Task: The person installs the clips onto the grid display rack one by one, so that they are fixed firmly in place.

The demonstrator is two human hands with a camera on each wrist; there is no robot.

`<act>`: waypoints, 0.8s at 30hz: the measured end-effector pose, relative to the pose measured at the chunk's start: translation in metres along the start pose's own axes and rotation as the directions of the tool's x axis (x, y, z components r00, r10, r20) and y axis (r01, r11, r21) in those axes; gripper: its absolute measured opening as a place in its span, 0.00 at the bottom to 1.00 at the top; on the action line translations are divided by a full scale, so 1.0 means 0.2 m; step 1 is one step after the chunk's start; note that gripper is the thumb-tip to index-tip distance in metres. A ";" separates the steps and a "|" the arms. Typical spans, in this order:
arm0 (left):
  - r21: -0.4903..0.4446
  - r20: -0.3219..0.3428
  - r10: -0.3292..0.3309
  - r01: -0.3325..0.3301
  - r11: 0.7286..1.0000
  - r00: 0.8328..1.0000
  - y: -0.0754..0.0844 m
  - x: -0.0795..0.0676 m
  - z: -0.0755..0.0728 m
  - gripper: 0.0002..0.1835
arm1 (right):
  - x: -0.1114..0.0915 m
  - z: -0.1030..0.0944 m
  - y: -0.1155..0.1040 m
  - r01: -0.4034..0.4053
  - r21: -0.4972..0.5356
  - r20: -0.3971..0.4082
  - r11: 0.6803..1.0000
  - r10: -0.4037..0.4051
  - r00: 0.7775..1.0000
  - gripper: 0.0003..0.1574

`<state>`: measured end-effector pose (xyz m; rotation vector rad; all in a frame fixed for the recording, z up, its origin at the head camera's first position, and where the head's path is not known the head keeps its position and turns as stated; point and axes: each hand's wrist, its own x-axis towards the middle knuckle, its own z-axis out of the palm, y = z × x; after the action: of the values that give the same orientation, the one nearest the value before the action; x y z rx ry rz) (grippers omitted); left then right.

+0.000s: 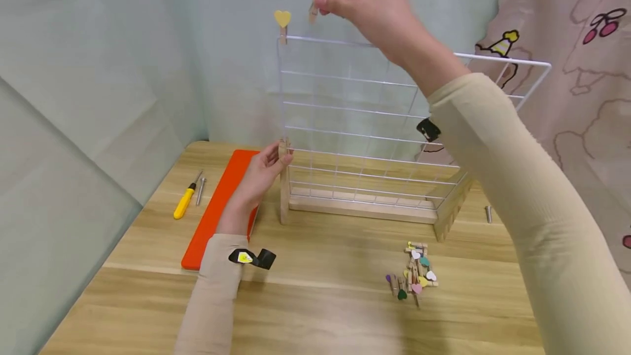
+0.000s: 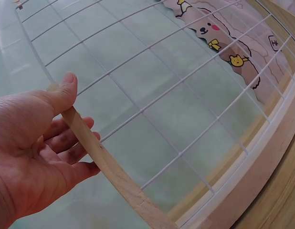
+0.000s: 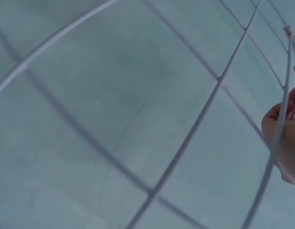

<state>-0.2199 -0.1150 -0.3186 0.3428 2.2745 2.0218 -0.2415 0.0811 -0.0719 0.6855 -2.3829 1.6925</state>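
Note:
High over the top rail of a white wire grid rack [image 1: 503, 59], my right hand [image 1: 382, 7] pinches a small wooden clothespin [image 1: 313, 13] with a yellow heart on it. Another yellow-heart clothespin [image 1: 282, 18] is clipped upright at the rack's top left corner. My left hand [image 1: 258, 177] holds the rack's left wooden post [image 1: 284, 196]. In the left wrist view the thumb lies on the post's top end, with the other fingers curled behind it. Only part of my right hand [image 3: 287, 143] shows at the edge of the right wrist view.
A pile of heart clothespins [image 1: 416, 275] lies on the wooden table [image 1: 315, 300] before the rack. Left of the rack are an orange-red board [image 1: 209, 229], a yellow-handled screwdriver [image 1: 184, 203] and a bolt [image 1: 200, 191]. Another bolt [image 1: 488, 214] lies at the right.

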 end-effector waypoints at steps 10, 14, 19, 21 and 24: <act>-0.005 -0.011 0.015 -0.015 1.000 1.000 0.01 -0.01 0.00 0.32 | 0.09 0.03 0.02 -0.063 0.088 0.011 0.994 0.062 0.998 0.14; -0.003 -0.013 0.009 -0.009 1.000 1.000 0.00 -0.01 0.00 0.32 | 0.07 0.05 0.02 -0.035 0.013 -0.001 0.999 0.035 0.999 0.13; -0.011 -0.009 0.022 -0.022 1.000 1.000 0.00 0.00 0.00 0.32 | 0.05 0.06 0.00 -0.011 -0.063 -0.018 0.998 0.010 1.000 0.12; -0.003 -0.016 0.012 -0.012 1.000 1.000 0.01 0.01 0.00 0.32 | 0.05 0.07 0.00 -0.016 -0.082 -0.014 0.997 0.014 1.000 0.12; -0.001 -0.020 -0.009 0.009 1.000 1.000 0.00 0.01 -0.01 0.31 | 0.04 0.09 0.01 -0.017 -0.103 0.000 0.995 0.017 1.000 0.12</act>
<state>-0.2229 -0.1159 -0.3178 0.3128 2.2821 2.0315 -0.2470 0.0635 -0.0766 0.6514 -2.4637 1.5624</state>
